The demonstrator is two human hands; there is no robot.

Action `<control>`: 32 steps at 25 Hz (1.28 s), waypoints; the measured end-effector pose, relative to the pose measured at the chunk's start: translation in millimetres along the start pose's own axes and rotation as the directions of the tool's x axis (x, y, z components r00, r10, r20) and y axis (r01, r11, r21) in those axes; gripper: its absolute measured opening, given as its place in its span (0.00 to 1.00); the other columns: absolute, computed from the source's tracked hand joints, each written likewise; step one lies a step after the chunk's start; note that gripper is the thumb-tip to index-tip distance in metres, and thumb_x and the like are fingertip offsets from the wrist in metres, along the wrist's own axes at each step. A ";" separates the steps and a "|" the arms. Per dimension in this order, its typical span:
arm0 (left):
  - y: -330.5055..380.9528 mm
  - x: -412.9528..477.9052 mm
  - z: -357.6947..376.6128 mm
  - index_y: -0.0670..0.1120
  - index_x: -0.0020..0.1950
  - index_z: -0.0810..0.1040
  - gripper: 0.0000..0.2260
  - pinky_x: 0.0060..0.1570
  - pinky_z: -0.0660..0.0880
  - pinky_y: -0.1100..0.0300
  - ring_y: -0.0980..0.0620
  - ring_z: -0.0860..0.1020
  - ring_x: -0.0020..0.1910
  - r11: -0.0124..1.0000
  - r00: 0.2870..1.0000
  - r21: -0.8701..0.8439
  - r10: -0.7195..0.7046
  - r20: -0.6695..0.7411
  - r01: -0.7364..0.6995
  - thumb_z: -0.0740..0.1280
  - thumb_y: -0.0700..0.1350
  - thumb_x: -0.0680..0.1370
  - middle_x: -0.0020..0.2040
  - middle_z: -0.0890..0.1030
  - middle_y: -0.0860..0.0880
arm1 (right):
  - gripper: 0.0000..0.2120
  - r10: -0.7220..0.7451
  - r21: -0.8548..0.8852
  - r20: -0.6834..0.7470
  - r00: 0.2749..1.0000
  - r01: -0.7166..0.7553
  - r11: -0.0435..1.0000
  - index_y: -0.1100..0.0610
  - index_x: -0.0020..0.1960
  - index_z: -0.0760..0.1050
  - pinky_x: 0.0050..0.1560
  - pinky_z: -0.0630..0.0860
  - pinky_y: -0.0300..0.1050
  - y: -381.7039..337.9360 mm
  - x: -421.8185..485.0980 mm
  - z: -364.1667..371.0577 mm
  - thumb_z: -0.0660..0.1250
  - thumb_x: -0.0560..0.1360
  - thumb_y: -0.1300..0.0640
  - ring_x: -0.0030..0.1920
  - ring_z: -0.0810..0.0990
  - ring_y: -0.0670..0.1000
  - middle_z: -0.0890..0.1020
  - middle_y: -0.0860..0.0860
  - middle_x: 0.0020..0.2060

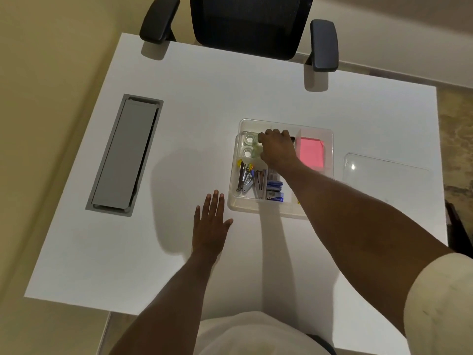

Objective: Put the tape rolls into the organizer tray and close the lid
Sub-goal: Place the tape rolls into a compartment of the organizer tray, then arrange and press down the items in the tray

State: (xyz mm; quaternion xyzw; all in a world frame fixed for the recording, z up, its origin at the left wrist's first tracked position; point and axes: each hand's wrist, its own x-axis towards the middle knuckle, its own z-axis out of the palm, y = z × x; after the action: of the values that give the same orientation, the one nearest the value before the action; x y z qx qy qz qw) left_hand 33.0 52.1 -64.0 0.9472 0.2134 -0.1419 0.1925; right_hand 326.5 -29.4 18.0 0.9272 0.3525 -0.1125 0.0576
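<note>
Right hand (277, 147) reaches into the clear organizer tray (329, 134) at mid-tabletop, fingers curled down over the far-left compartment; whether it grips anything cannot be told, the palm hides what is under it. Two clear tape rolls (249, 144) sit in that same compartment, one behind the other, just left of the hand, close to the fingertips. Left hand (211, 225) lies flat and released on the white tabletop (179, 252), fingers spread, just beside the tray's near-left corner, not touching it. The right forearm crosses over the tray's near-right part and covers some contents. In the tray: pink sticky notes (311, 152) in the right compartment, staplers and metal tools (248, 179) near-left, blue staple boxes (275, 190) beside them. Clear lid (384, 175) lies off the tray, flat on the tabletop to the right, near but apart. Grey cable hatch (125, 155) is set in the tabletop well left. Black office chair (252, 24) stands at the far edge.
</note>
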 end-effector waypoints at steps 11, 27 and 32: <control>11.5 34.8 -46.9 0.47 0.82 0.58 0.25 0.79 0.57 0.39 0.47 0.60 0.82 0.999 0.974 0.027 0.044 -0.223 -0.038 0.57 0.45 0.84 0.83 0.60 0.47 | 0.16 0.057 0.208 -0.245 0.968 -0.005 0.978 0.58 0.61 0.75 0.58 0.74 0.52 7.0 -81.1 17.9 0.68 0.74 0.60 0.56 0.78 0.57 0.80 0.55 0.55; 94.6 178.5 -98.3 0.48 0.77 0.67 0.21 0.78 0.46 0.31 0.45 0.42 0.84 0.995 0.987 0.100 0.003 -0.158 0.013 0.59 0.46 0.83 0.85 0.40 0.46 | 0.16 -0.094 -0.001 -0.212 0.973 0.096 0.995 0.58 0.65 0.75 0.72 0.58 0.64 15.3 -27.5 27.2 0.59 0.81 0.53 0.70 0.73 0.58 0.80 0.55 0.63; 101.2 193.6 -93.5 0.47 0.77 0.69 0.21 0.77 0.44 0.28 0.45 0.39 0.84 0.991 0.992 0.128 -0.016 -0.126 0.032 0.59 0.49 0.84 0.84 0.37 0.45 | 0.20 -0.107 -0.011 -0.127 0.986 0.106 0.994 0.56 0.70 0.74 0.74 0.49 0.64 16.1 -7.4 29.6 0.59 0.82 0.50 0.75 0.69 0.60 0.78 0.55 0.69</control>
State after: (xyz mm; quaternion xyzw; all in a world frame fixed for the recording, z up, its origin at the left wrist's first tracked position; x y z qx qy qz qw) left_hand 265.1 75.1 -18.3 0.9622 0.2267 -0.0982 0.1151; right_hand 326.9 -51.6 -8.3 0.9122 0.4048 -0.0554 0.0310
